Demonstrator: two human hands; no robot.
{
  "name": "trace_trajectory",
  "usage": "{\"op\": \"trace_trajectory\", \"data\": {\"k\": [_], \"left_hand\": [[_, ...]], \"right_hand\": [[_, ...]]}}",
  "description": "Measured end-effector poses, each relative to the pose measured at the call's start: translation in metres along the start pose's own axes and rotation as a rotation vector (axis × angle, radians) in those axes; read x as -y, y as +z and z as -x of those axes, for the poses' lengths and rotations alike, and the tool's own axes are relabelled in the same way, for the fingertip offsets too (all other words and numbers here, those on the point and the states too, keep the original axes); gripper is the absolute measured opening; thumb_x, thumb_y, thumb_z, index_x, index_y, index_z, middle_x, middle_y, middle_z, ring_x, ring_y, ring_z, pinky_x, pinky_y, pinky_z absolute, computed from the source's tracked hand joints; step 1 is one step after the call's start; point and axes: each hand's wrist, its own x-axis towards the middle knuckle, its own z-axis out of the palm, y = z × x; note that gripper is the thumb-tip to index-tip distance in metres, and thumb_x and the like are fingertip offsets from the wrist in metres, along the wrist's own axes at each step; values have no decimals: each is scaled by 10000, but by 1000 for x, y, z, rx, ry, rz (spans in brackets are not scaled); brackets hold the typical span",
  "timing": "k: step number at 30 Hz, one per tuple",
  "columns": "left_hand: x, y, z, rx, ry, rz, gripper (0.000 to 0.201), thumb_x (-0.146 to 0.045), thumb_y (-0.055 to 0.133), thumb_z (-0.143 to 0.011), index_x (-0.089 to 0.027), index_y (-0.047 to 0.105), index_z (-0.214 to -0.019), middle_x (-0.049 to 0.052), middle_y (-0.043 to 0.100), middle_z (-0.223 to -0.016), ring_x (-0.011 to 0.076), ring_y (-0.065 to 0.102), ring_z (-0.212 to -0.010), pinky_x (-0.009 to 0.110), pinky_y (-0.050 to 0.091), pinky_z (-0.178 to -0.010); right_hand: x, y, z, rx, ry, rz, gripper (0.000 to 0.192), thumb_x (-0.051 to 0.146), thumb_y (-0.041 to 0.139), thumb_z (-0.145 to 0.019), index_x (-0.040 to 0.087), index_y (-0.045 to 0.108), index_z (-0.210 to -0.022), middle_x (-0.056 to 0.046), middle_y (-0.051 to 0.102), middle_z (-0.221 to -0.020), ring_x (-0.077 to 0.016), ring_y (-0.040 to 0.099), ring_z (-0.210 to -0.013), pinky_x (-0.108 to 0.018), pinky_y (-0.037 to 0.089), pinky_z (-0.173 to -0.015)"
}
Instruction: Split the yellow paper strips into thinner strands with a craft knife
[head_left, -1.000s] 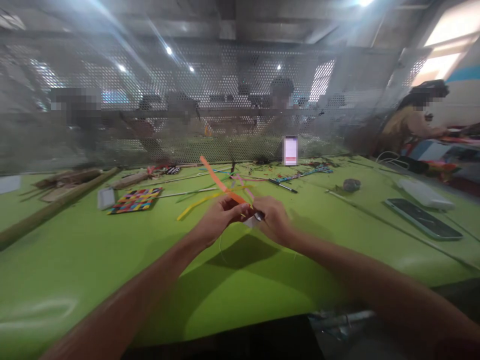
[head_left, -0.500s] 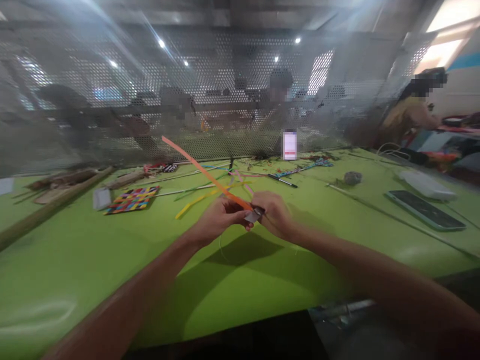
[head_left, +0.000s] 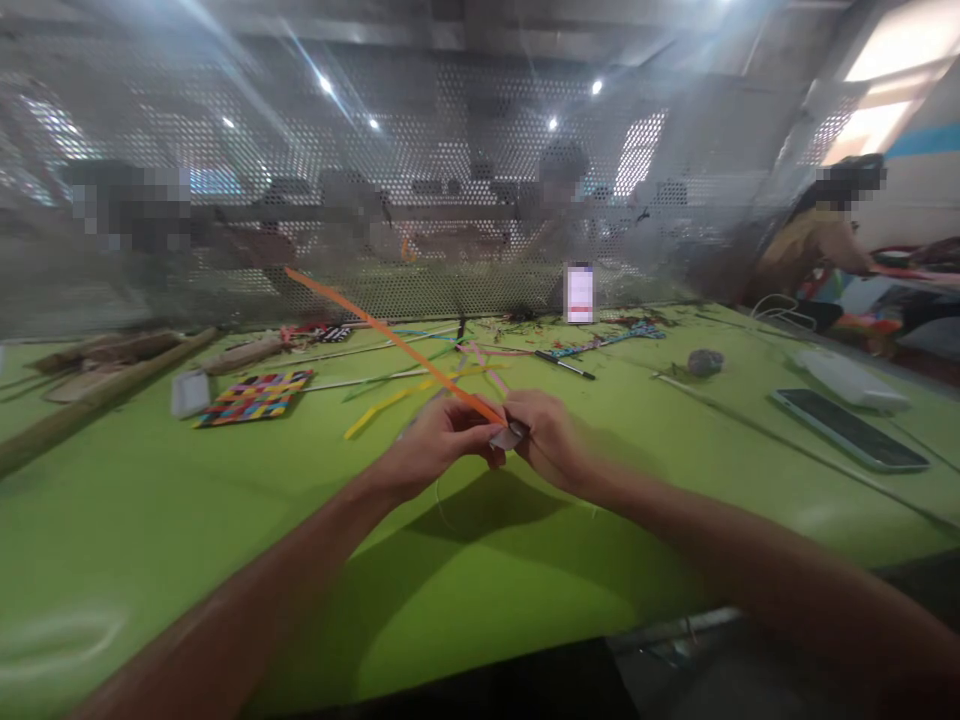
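Above the middle of the green table (head_left: 480,600), my two hands meet with their fingers closed. My left hand (head_left: 442,440) pinches a long orange strip (head_left: 390,345), whose free end slants up and away to the left. Against my left thumb, where the hands come together, is a small flat grey piece (head_left: 508,436) that looks like metal. My right hand (head_left: 551,435) is curled around the other side of this grey piece; its fingers partly hide it and the near end of the strip. A thin pale strand hangs below my hands.
On the left are a woven multicoloured square (head_left: 255,398), a white box (head_left: 190,394) and a wooden pole (head_left: 105,400). Beyond my hands lie yellow strips (head_left: 382,408) and a pen (head_left: 566,366). A dark phone (head_left: 847,428) and thin stick (head_left: 765,428) are right. People sit behind a perforated screen (head_left: 450,230).
The orange strip's free end has swung lower and farther left, and the grey piece has tilted slightly. Both hands stay together in nearly the same place. The camera view has shifted a little.
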Motion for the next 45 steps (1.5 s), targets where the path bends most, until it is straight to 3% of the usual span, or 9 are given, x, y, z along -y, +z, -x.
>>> {"op": "trace_trajectory", "data": {"k": [11, 24, 32, 45], "left_hand": [[-4, 0, 1, -27, 12, -25, 112, -245, 750, -798, -142, 719, -828, 1, 656, -737, 103, 606, -622, 234, 516, -630], [-4, 1, 2, -40, 11, -60, 81, -226, 718, -818, -147, 717, -802, 0, 655, -734, 98, 582, -610, 227, 492, -611], [-8, 3, 2, -45, 1, -70, 79, -225, 726, -802, -147, 719, -815, -1, 649, -726, 104, 577, -603, 239, 497, -610], [-11, 2, 3, -28, -27, -163, 143, -275, 712, -833, -137, 719, -801, 16, 669, -750, 112, 603, -609, 246, 522, -624]], "right_hand": [[1, 1, 2, 19, -26, -42, 373, 354, 607, -936, 122, 606, -645, -20, 543, -651, -98, 452, -625, -216, 328, -631], [-4, 7, 3, 29, -13, -111, 206, 139, 645, -873, 119, 640, -668, -17, 583, -677, -103, 508, -639, -217, 378, -646], [1, 4, 2, 46, -11, -106, 224, 67, 575, -877, 120, 625, -665, -14, 573, -672, -101, 507, -633, -213, 366, -625], [-3, 7, 2, -1, -17, 14, 223, 9, 618, -796, 121, 570, -609, 7, 521, -610, -93, 453, -594, -209, 317, -600]]}}
